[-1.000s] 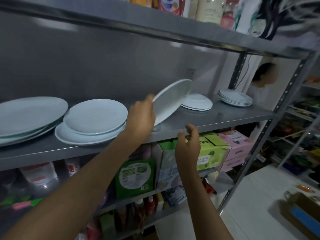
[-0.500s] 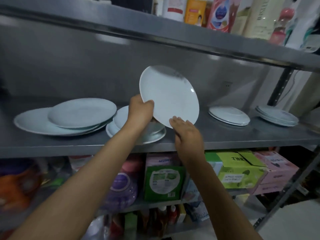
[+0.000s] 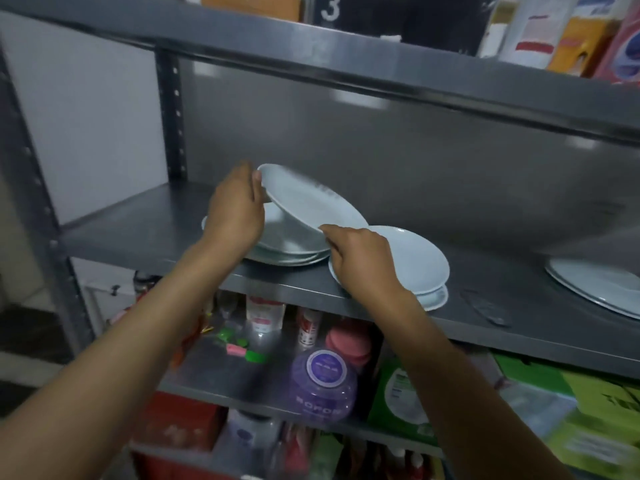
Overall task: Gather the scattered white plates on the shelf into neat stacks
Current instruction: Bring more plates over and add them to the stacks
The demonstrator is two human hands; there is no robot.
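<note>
We hold the tilted white plate (image 3: 311,202) over the left stack (image 3: 287,251), left hand (image 3: 235,211) and right hand (image 3: 360,258) pinching opposite rims; slipping risks chipping the stack or nudging the two-plate stack (image 3: 419,271) just right of it.

Plate (image 3: 311,202) you're holding: plain white, bluish cast in this light, no pattern. Both stacks under it, left stack (image 3: 294,252) and right stack (image 3: 415,268), same plain white. Shelf (image 3: 138,223) is bare grey metal. Below you've got a purple jar (image 3: 322,386) with a violet label, a pink lid (image 3: 346,344), green boxes (image 3: 571,420), and a red box (image 3: 180,420).
</note>
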